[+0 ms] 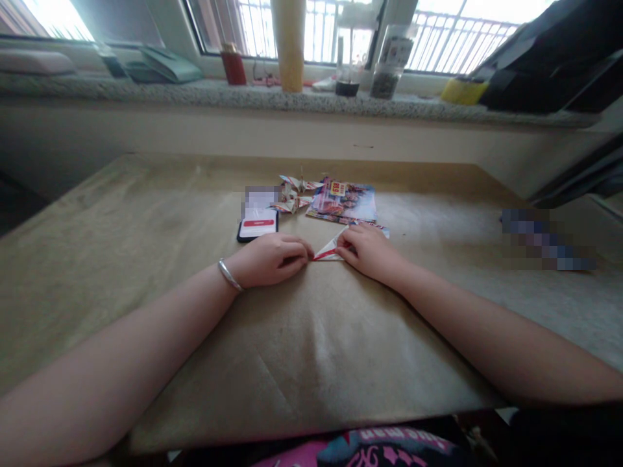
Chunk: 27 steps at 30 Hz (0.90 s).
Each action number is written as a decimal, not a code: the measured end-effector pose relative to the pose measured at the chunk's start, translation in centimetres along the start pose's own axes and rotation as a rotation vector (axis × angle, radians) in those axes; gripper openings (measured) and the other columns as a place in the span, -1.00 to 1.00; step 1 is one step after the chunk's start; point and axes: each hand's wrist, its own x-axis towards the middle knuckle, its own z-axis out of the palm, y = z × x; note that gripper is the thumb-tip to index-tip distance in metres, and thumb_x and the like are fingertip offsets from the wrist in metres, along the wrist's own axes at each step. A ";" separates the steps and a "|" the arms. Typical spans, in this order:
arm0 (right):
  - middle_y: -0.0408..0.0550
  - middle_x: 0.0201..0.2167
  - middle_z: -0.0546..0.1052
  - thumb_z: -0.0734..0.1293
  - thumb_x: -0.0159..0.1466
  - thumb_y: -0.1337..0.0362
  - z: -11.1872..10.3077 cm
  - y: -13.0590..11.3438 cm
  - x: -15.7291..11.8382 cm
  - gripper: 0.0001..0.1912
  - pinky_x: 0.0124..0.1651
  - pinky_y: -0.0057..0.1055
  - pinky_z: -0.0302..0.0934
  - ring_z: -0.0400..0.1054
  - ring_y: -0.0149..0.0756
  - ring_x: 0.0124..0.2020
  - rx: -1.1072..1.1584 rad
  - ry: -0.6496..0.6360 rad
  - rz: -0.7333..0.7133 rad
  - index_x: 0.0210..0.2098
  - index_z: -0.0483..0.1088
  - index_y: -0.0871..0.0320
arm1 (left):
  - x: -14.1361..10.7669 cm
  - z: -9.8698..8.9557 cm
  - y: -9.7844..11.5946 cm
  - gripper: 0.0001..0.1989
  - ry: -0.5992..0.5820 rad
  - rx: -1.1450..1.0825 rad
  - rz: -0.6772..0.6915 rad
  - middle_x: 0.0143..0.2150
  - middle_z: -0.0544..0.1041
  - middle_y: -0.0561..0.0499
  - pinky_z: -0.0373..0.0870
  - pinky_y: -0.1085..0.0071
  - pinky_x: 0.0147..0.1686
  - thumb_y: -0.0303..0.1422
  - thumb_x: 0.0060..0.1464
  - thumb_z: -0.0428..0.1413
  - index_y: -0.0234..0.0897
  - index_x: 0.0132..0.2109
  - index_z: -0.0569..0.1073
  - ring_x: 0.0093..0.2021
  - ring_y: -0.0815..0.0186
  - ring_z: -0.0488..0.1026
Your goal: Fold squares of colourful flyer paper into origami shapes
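Observation:
A piece of folded paper [329, 249], white with a red stripe, lies on the table between my hands. My left hand [277, 259], with a silver bangle at the wrist, has its fingers curled together at the paper's left tip. My right hand [370, 249] is closed on the paper's right part, thumb and fingers pinching it and covering that end. Just beyond lie two folded paper cranes [292, 202] in printed paper. Beside them is a stack of colourful printed sheets [346, 201].
Left of the cranes lies a phone [257, 227] with a lit screen. A blurred-out object [545, 240] is at the table's right. Behind the table [272, 350], the windowsill [195, 91] carries a red bottle [233, 65], a tall yellow cylinder [291, 45] and clear containers [389, 65].

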 end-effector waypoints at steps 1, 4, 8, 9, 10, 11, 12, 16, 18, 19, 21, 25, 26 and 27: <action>0.00 -0.30 0.51 0.26 0.29 0.22 -0.1 -0.1 0.0 -0.85 -0.15 -0.33 0.05 0.29 -0.19 -0.21 -0.021 -0.002 -0.011 -0.31 0.42 0.16 | 0.0 0.0 0.1 -0.77 -0.008 0.021 0.008 -0.12 0.54 -0.07 0.41 0.43 -0.12 -0.43 0.19 -0.04 -0.29 -0.11 0.49 -0.15 0.32 0.48; 0.01 -0.27 0.51 0.18 0.34 0.18 -0.6 -0.7 -0.2 -0.77 -0.10 -0.28 0.01 0.28 -0.17 -0.19 -0.135 0.009 -0.067 -0.28 0.40 0.16 | 0.2 0.1 0.5 -0.72 -0.020 0.106 0.062 -0.08 0.52 -0.09 0.40 0.37 -0.09 -0.42 0.20 -0.04 -0.27 0.00 0.46 -0.09 0.26 0.45; 0.05 -0.23 0.50 0.14 0.36 0.09 -1.1 -1.5 -0.6 -0.69 -0.03 -0.23 -0.05 0.27 -0.14 -0.16 -0.255 0.027 -0.124 -0.26 0.37 0.18 | 0.4 0.2 0.9 -0.70 -0.028 0.198 0.098 -0.05 0.50 -0.11 0.40 0.31 -0.08 -0.38 0.22 -0.04 -0.27 0.04 0.46 -0.08 0.23 0.43; 0.05 -0.23 0.49 0.15 0.36 0.09 -1.1 -1.7 -0.7 -0.69 -0.02 -0.23 -0.06 0.27 -0.14 -0.16 -0.263 0.031 -0.121 -0.26 0.37 0.18 | 0.4 0.2 1.0 -0.70 -0.023 0.211 0.097 -0.06 0.51 -0.11 0.40 0.32 -0.09 -0.38 0.22 -0.03 -0.27 0.04 0.46 -0.08 0.23 0.42; 0.05 -0.23 0.49 0.14 0.36 0.10 -1.0 -1.7 -0.7 -0.70 -0.02 -0.23 -0.07 0.27 -0.14 -0.16 -0.264 0.036 -0.111 -0.26 0.37 0.18 | 0.4 0.2 1.1 -0.70 -0.016 0.221 0.094 -0.07 0.51 -0.11 0.40 0.32 -0.09 -0.37 0.22 -0.03 -0.27 0.04 0.46 -0.09 0.24 0.42; 0.04 -0.23 0.50 0.14 0.37 0.12 -0.9 -1.7 -0.6 -0.71 -0.02 -0.24 -0.07 0.27 -0.14 -0.15 -0.258 0.040 -0.099 -0.26 0.37 0.18 | 0.4 0.3 1.1 -0.70 -0.009 0.228 0.091 -0.08 0.51 -0.11 0.40 0.33 -0.10 -0.37 0.22 -0.03 -0.27 0.03 0.46 -0.10 0.25 0.42; 0.03 -0.23 0.50 0.14 0.36 0.14 -0.8 -1.6 -0.5 -0.73 -0.02 -0.24 -0.07 0.27 -0.15 -0.15 -0.244 0.042 -0.085 -0.26 0.37 0.17 | 0.5 0.3 1.1 -0.71 -0.004 0.232 0.090 -0.09 0.51 -0.11 0.40 0.34 -0.10 -0.37 0.22 -0.02 -0.27 0.03 0.47 -0.10 0.26 0.42; -0.02 -0.26 0.51 0.21 0.32 0.16 -0.4 -1.0 0.0 -0.79 -0.07 -0.27 -0.06 0.27 -0.17 -0.17 -0.138 0.021 -0.040 -0.32 0.38 0.15 | 0.5 0.3 1.1 -0.72 -0.011 0.226 0.093 -0.08 0.52 -0.10 0.39 0.35 -0.11 -0.38 0.24 -0.03 -0.25 0.01 0.49 -0.11 0.26 0.42; -0.02 -0.26 0.52 0.24 0.30 0.18 -0.3 -0.8 0.2 -0.81 -0.08 -0.27 -0.06 0.27 -0.17 -0.18 -0.103 0.009 -0.032 -0.33 0.39 0.14 | 0.5 0.3 1.1 -0.72 -0.019 0.225 0.096 -0.08 0.52 -0.09 0.39 0.34 -0.11 -0.38 0.25 -0.05 -0.25 0.00 0.50 -0.10 0.26 0.42; -0.02 -0.26 0.52 0.24 0.30 0.18 -0.3 -0.7 0.3 -0.81 -0.08 -0.27 -0.05 0.28 -0.18 -0.18 -0.092 0.005 -0.030 -0.33 0.39 0.15 | 0.5 0.3 1.1 -0.71 -0.022 0.226 0.098 -0.08 0.52 -0.09 0.39 0.34 -0.12 -0.38 0.26 -0.06 -0.25 -0.01 0.50 -0.11 0.26 0.42; -0.02 -0.27 0.53 0.25 0.30 0.18 -0.3 -0.6 0.3 -0.82 -0.09 -0.28 -0.05 0.28 -0.17 -0.19 -0.081 0.001 -0.026 -0.34 0.40 0.15 | 0.6 0.2 1.1 -0.72 -0.020 0.232 0.102 -0.09 0.53 -0.07 0.38 0.36 -0.14 -0.38 0.26 -0.06 -0.24 -0.02 0.51 -0.13 0.27 0.43; -0.01 -0.27 0.54 0.27 0.30 0.16 -0.3 -0.7 0.4 -0.80 -0.08 -0.27 -0.05 0.29 -0.16 -0.18 -0.103 0.008 -0.030 -0.34 0.42 0.15 | 0.7 0.2 1.4 -0.73 -0.017 0.288 0.093 -0.16 0.52 -0.07 0.37 0.38 -0.20 -0.38 0.25 -0.05 -0.26 -0.03 0.50 -0.19 0.28 0.42; -0.01 -0.27 0.54 0.27 0.30 0.15 -0.3 -0.8 0.4 -0.79 -0.07 -0.26 -0.05 0.29 -0.16 -0.18 -0.115 0.011 -0.033 -0.34 0.42 0.15 | 0.7 0.3 1.5 -0.73 -0.023 0.314 0.089 -0.18 0.51 -0.08 0.37 0.37 -0.22 -0.38 0.24 -0.04 -0.27 -0.03 0.50 -0.20 0.27 0.41; 0.00 -0.27 0.54 0.27 0.30 0.14 -0.3 -0.8 0.4 -0.78 -0.06 -0.26 -0.05 0.29 -0.15 -0.17 -0.127 0.013 -0.035 -0.34 0.42 0.15 | 0.8 0.3 1.6 -0.73 -0.031 0.340 0.087 -0.20 0.50 -0.08 0.37 0.37 -0.23 -0.37 0.22 -0.03 -0.28 -0.01 0.49 -0.21 0.26 0.40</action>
